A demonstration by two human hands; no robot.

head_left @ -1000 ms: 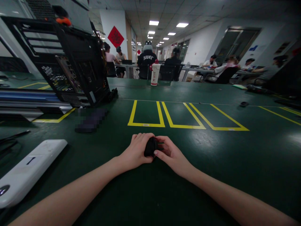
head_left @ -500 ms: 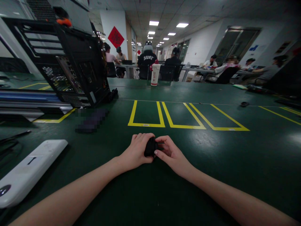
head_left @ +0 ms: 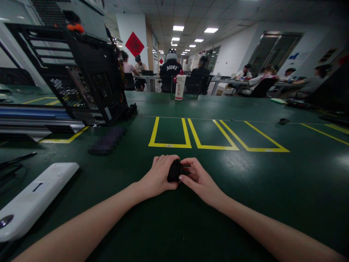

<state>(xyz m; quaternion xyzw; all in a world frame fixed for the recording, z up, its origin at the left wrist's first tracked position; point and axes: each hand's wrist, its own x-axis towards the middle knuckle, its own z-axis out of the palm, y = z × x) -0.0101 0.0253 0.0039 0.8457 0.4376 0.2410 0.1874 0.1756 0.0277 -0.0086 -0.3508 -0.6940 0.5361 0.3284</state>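
A small black object (head_left: 173, 172), too dark and too covered to name, is between my two hands at the middle of the green table. My left hand (head_left: 157, 175) is wrapped round its left side, thumb below and fingers over the top. From the other side my right hand (head_left: 201, 179) pinches the object's right end with bent fingertips and thumb. The palms hide much of its shape, and whether it rests on the tabletop I cannot tell.
Yellow tape outlines (head_left: 169, 146) mark the table (head_left: 174, 225) beyond my hands. A black computer case (head_left: 89, 78) stands at the left. A white device (head_left: 40, 198) lies near my left forearm. A white and red bottle (head_left: 179, 87) is at the far edge. People sit behind.
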